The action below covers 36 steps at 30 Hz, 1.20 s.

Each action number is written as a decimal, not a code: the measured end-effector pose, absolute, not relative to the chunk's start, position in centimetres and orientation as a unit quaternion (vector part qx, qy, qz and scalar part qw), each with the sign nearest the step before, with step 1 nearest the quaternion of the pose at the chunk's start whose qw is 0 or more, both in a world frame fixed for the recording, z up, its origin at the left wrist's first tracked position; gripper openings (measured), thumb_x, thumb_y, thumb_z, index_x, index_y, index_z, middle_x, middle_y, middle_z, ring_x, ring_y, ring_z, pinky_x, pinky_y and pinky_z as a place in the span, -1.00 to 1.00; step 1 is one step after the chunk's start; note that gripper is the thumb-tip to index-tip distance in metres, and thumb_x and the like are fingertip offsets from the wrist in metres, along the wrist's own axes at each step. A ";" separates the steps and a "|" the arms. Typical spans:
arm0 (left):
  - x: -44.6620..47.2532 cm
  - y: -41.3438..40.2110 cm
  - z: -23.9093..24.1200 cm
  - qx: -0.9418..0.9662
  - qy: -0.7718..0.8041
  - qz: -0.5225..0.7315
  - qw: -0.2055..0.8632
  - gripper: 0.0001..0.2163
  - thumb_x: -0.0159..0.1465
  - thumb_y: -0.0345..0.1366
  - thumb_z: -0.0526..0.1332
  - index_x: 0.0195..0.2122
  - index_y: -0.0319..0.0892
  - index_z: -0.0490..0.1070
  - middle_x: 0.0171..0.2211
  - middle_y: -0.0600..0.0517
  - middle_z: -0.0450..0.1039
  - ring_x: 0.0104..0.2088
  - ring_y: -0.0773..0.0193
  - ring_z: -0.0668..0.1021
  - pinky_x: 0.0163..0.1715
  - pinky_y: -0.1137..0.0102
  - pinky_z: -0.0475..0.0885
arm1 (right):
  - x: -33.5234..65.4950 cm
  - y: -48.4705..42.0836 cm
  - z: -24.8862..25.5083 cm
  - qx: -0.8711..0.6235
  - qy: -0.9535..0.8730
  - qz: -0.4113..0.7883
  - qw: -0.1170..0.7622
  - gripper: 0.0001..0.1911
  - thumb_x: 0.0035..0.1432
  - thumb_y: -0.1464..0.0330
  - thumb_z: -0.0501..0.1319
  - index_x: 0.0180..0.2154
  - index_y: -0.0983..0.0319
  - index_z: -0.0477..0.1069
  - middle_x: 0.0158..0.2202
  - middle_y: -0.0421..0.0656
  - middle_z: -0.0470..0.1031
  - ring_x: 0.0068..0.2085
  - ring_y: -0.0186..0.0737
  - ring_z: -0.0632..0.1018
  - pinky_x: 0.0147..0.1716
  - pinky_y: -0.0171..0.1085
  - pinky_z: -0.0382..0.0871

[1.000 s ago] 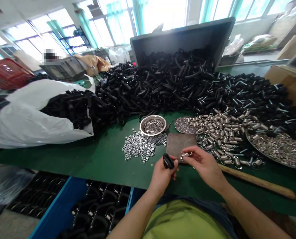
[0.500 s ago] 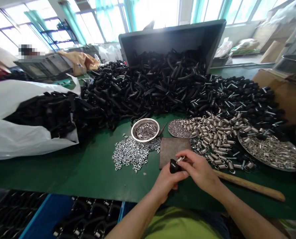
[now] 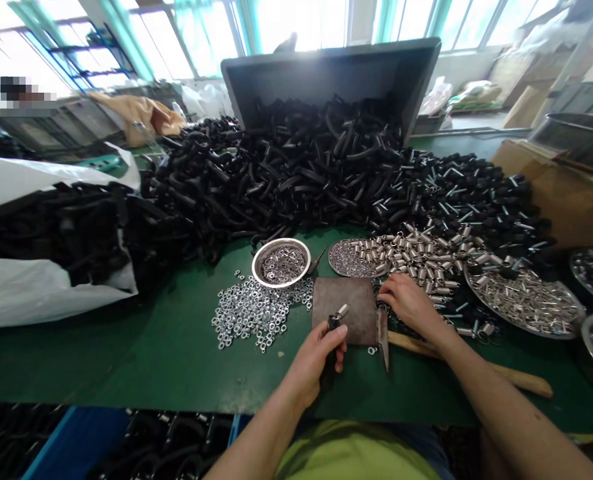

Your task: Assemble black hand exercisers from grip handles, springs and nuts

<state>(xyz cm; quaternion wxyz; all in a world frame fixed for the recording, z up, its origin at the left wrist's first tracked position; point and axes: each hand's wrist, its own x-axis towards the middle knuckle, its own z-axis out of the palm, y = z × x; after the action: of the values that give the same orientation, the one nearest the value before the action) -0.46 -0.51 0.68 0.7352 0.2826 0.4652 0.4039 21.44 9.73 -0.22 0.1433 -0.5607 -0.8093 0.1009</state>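
Observation:
My left hand (image 3: pixel 321 353) is closed around a small black plastic part (image 3: pixel 333 323), with a coil spring (image 3: pixel 343 311) sticking up from its end. They are over the near left part of a flat metal plate (image 3: pixel 346 293). Beyond the hammer's head, my right hand (image 3: pixel 404 300) reaches down with its fingers pinched together at the plate's right edge. What its fingertips hold, if anything, is hidden. The hammer (image 3: pixel 383 340) lies beside the plate, its wooden handle (image 3: pixel 521 380) passing under my right forearm. A single nut (image 3: pixel 372 351) lies near the hammer head.
Loose nuts (image 3: pixel 249 313) spread left of the plate, below a metal bowl (image 3: pixel 281 285) of small parts. Springs (image 3: pixel 426 257) are heaped at the right, beside a tray of pins (image 3: pixel 526 303). Black curved parts (image 3: pixel 296 173) pile up behind, spilling from a grey bin (image 3: pixel 331 63).
My right hand has left the spring and moved right to the hammer head. My left hand has shifted slightly left, still holding the black part with the spring. The camera view has turned slightly.

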 end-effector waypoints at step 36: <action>1.2 1.6 0.2 0.057 0.404 0.426 0.807 -0.58 0.19 0.08 0.08 -0.37 -0.25 0.30 -0.54 0.09 0.24 -0.63 0.49 0.24 -0.71 0.59 0.11 | 32.3 5.6 0.4 -0.666 -0.746 -0.001 0.001 -0.79 0.06 0.45 0.09 -0.23 0.19 0.40 -0.23 -0.08 0.48 -0.20 -0.08 0.47 -0.37 -0.21 0.29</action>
<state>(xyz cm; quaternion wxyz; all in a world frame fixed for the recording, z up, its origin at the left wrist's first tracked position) 1.17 1.61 0.25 0.8075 0.0574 0.4038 0.4262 32.27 5.60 0.37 0.0007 -0.6657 -0.7462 -0.0005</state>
